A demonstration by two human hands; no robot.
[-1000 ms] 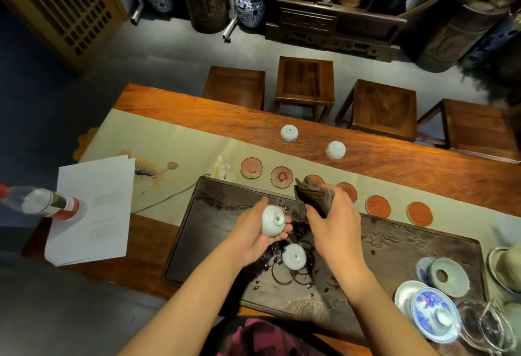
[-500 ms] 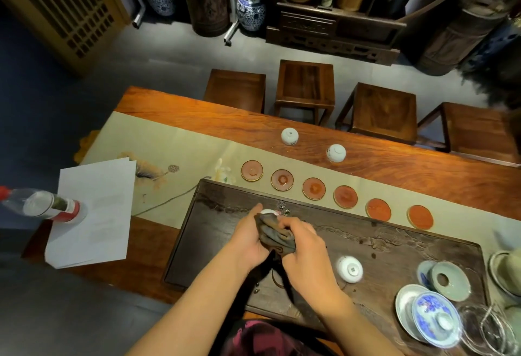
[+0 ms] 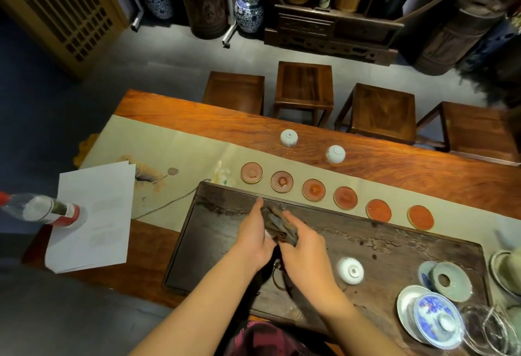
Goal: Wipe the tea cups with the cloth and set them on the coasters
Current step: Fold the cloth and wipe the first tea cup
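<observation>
the cloth [image 3: 282,227] is dark brown with greyish folds. three tea cups are plain white — two on the reddish-orange grained tabletop [image 3: 394,169], one [image 3: 350,270] on the near-black carved tea tray [image 3: 214,231]. six round coasters [image 3: 313,190] run from dull brownish-pink to bright orange-red, each rimmed in gold. the runner [image 3: 174,152] is pale beige with a painted lotus — brown and cream. a lidded bowl [image 3: 435,320] is white with blue flowers.

cup [image 3: 350,270] on tray [image 3: 394,245], coasters [image 3: 313,190] behind
</observation>
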